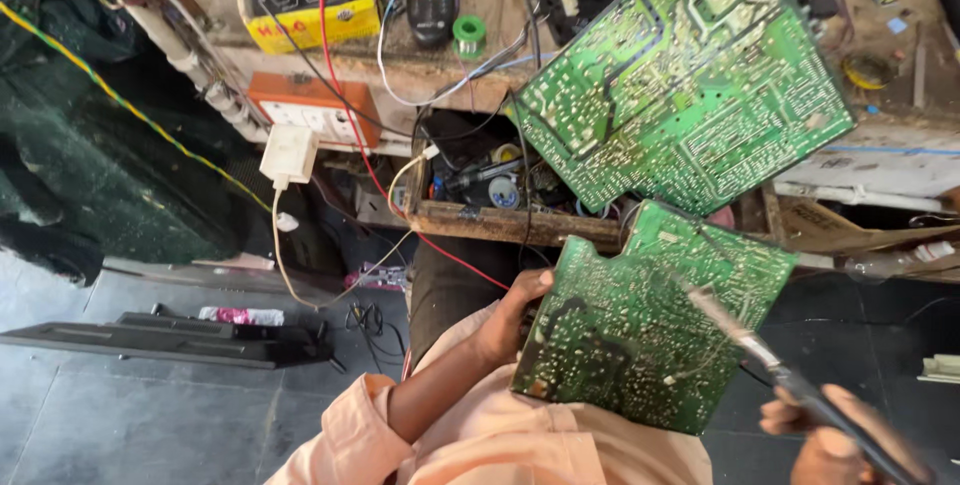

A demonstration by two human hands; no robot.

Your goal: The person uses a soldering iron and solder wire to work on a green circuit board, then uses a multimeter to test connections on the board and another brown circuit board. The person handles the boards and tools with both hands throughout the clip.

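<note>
Left hand [505,320] clamps board [650,330] by its left edge, frame centre. Right hand [830,440], lower right, fist closed on iron [760,355], tip on the solder side. Keep board braced, touch one joint briefly.

A second circuit board [685,80] lies beyond the held circuit board [650,320].
</note>
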